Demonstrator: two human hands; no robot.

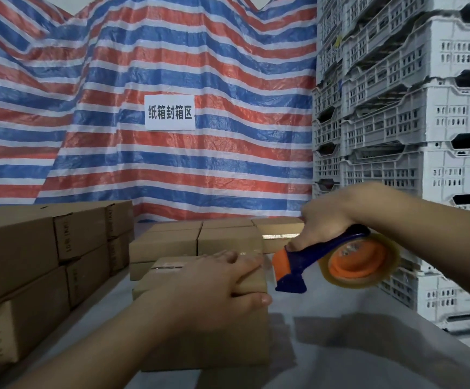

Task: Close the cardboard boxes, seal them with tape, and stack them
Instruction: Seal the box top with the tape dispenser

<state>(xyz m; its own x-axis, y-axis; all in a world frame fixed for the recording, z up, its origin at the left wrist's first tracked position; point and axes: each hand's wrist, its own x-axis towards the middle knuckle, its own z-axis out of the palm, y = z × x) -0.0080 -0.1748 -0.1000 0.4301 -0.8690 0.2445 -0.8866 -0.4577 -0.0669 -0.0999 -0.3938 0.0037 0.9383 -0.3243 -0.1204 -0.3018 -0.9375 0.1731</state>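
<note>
Box (208,332) on worktop (354,346), directly under left hand (214,287); flaps closed. Left hand pressing box top, fingers fairly straight across far edge, thumb hooked over right corner. Right hand (332,217) clenched round handle of dispenser (326,259), just right of box, cutter end near box's right edge; clear tape roll (366,265) below wrist. Likely light, stiff cardboard, corners crushable; best held flat on lid or by opposite sides. Sealed boxes (197,242) beyond left hand; stack (31,265) further left. Crates (411,108) behind right hand.
</note>
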